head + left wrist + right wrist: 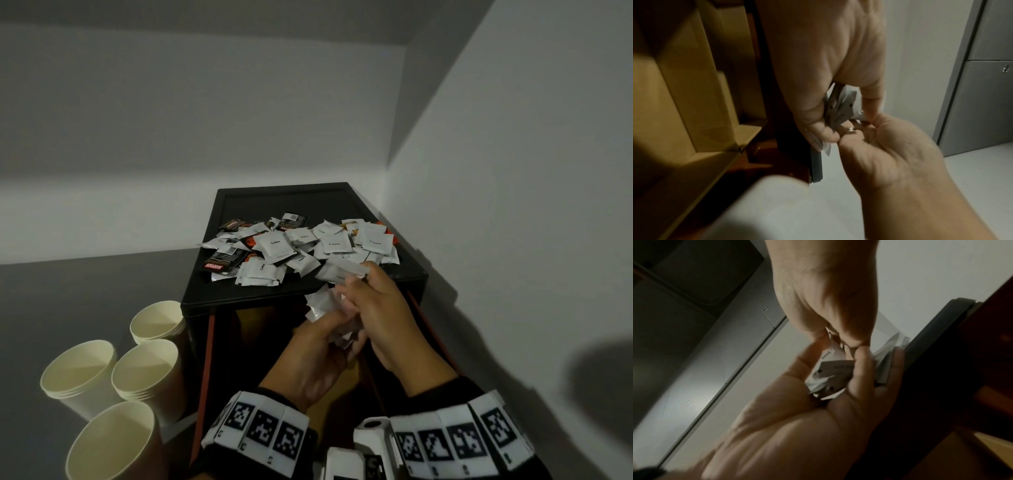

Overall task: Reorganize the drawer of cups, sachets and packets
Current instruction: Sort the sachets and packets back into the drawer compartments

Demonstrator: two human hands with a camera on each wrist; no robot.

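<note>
1. Your left hand [318, 353] and right hand [380, 318] meet over the open drawer [209, 359], both grips clamped on a small stack of white sachets [323, 303]; the wrist views show several flat packets pinched between your fingers.
2. Sorting looks barely begun: a mixed heap of sachets [294, 246], some marked Coffee or Cream, lies with dark Kopiko packets [222, 262] on the black cabinet top [239, 294], at 12 o'clock from your hands.
3. Four stacks of paper cups [113, 377] stand on the grey tabletop [51, 298] at 9 o'clock from the drawer, outside it.
4. In the left wrist view, cardboard dividers [694, 81] split the drawer into compartments; nothing shows in the parts visible, though much of the drawer is hidden.
5. By this reading, what remains is most of the job: grouping the heap by type, filling the compartments, returning the cups.
</note>
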